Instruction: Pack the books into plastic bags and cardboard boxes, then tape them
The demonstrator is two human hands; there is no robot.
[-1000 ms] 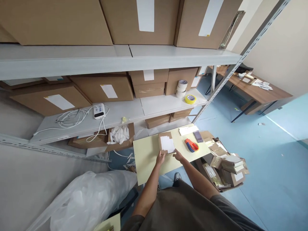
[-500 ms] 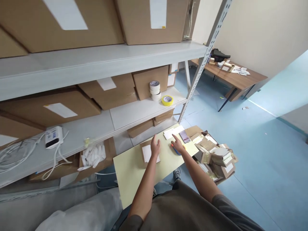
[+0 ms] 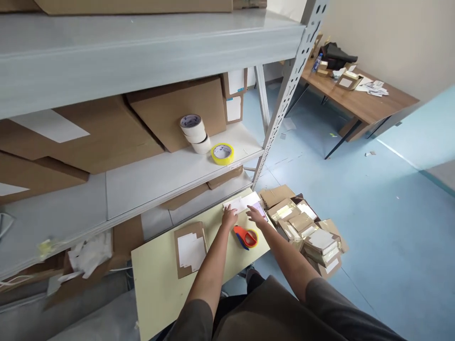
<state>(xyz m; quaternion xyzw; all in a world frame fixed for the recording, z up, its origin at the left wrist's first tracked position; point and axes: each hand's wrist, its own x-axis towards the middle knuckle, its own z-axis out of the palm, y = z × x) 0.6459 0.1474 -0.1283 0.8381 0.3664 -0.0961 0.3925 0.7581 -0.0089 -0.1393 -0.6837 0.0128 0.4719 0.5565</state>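
- White papers [image 3: 239, 202] lie on the pale table [image 3: 152, 274], just below and right of the frame's centre.
- The left hand [image 3: 229, 216] is at their left end, fingertips over the near edge; whether its fingers are clamped on the paper, I cannot tell.
- The right hand [image 3: 254, 214] is by their right part and beside a phone [image 3: 262, 210], its fingers apart.
- Just below the hands sits a red and blue tape dispenser [image 3: 246, 237].
- A cardboard box [image 3: 191, 250] with white labels lies left of it, lower centre.
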